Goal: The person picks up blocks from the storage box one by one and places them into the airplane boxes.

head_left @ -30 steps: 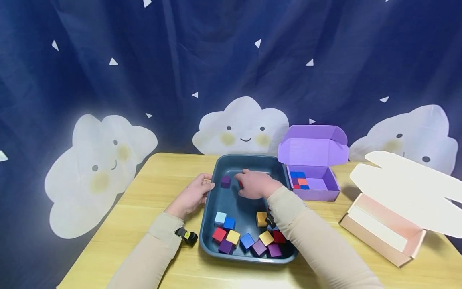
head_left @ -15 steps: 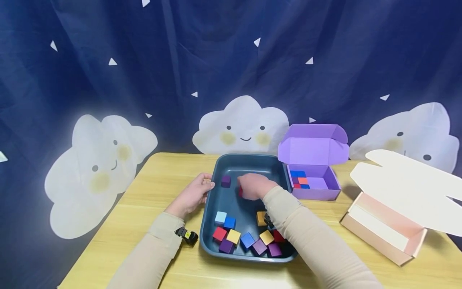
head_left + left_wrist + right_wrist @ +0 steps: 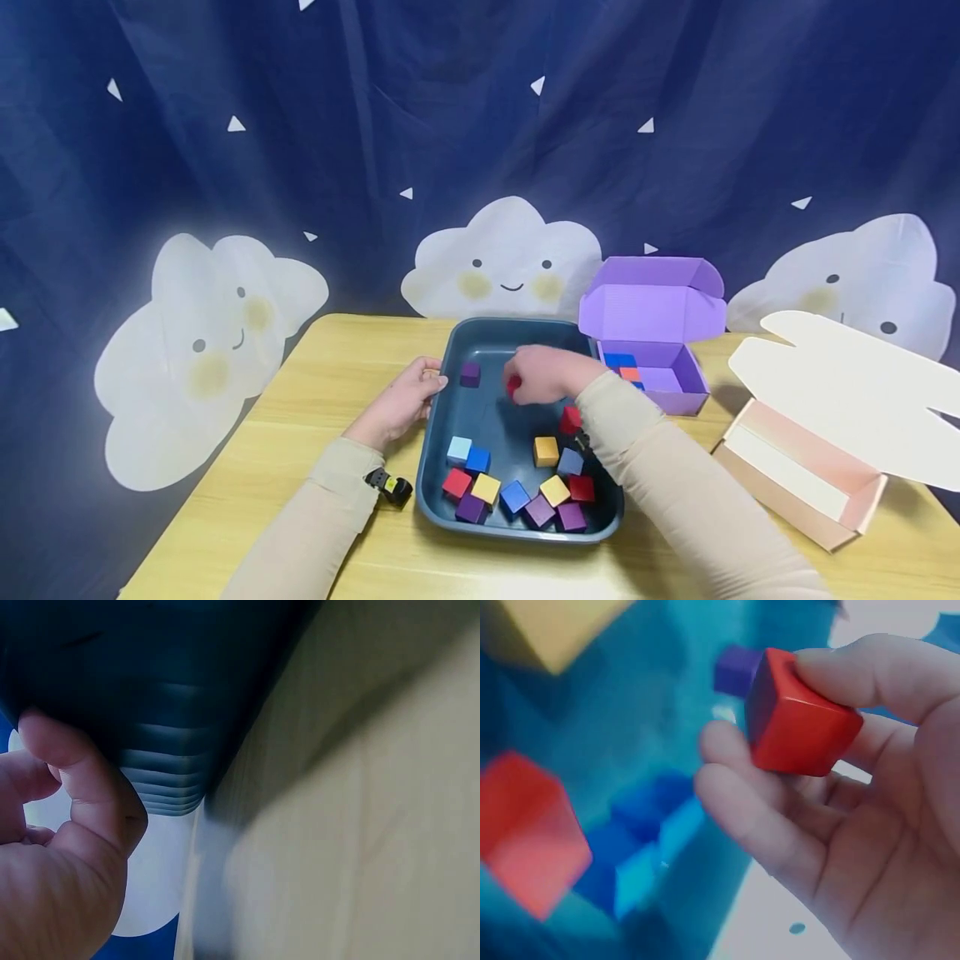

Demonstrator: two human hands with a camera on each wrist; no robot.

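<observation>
My right hand (image 3: 543, 372) pinches a red cube (image 3: 806, 716) between thumb and fingers, over the far part of a dark blue-grey tray (image 3: 517, 540). A purple cube (image 3: 470, 375) lies inside the tray to the left of that hand. Another red cube (image 3: 571, 419) lies under the right wrist, with blue cubes (image 3: 634, 847) near it in the right wrist view. At the tray's left side is my left hand (image 3: 411, 392), its thumb (image 3: 64, 742) against the outer wall and its fingers loosely bent.
Several coloured cubes, among them an orange one (image 3: 546, 452) and a light blue one (image 3: 459, 451), lie in the tray's near half. Right of the tray stands an open purple box (image 3: 678, 404) with flat-packed cubes (image 3: 628, 374). An open pale pink box (image 3: 798, 508) sits farther right.
My right hand, first with a finger pointing down at the red cube, has closed on it and shifted right. A second red cube now shows by the wrist. The left hand stays put.
</observation>
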